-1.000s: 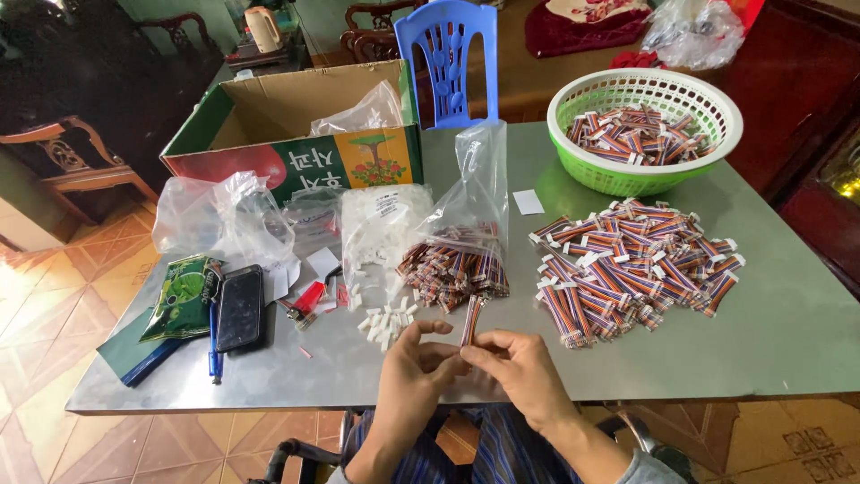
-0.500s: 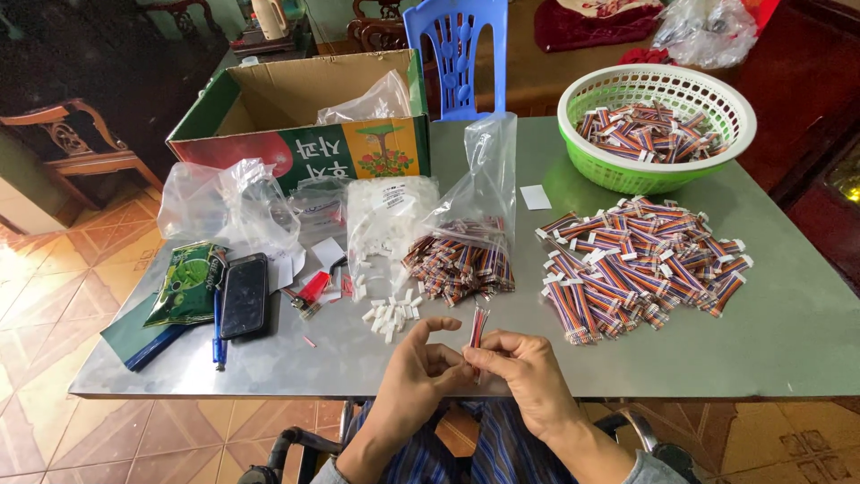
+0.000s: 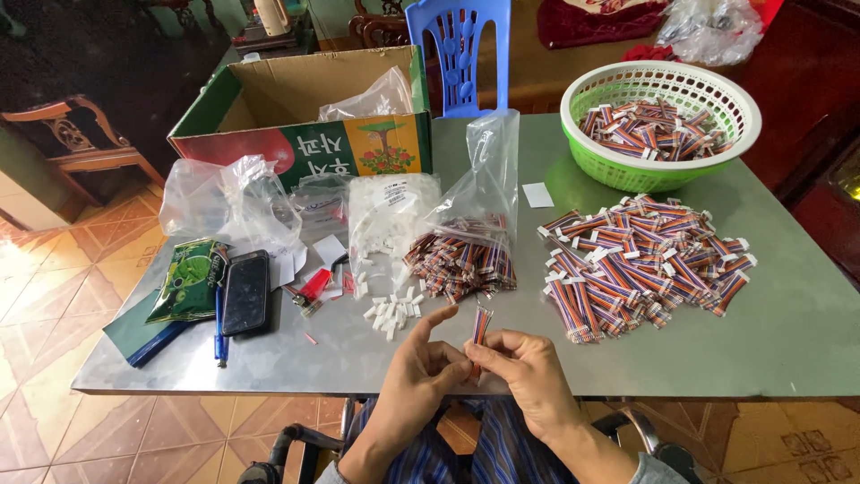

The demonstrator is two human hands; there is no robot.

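- One short striped ribbon cable (image 3: pixel 481 324) stands upright between my two hands, just above the near edge of the table (image 3: pixel 788 341).
- My right hand (image 3: pixel 528 376) has its grip clamped on the cable's lower part.
- My left hand (image 3: pixel 421 372) pinches the same cable from the other side, forefinger stretched out.
- Just beyond the cable lies a clear bag of cables (image 3: pixel 470 242), with loose white connectors (image 3: pixel 394 311) left of it.
- Right of the cable spreads a big pile of cables (image 3: pixel 640 264); further behind sits a green basket (image 3: pixel 658 170).
- Far left of the cable lies a black phone (image 3: pixel 245 292).
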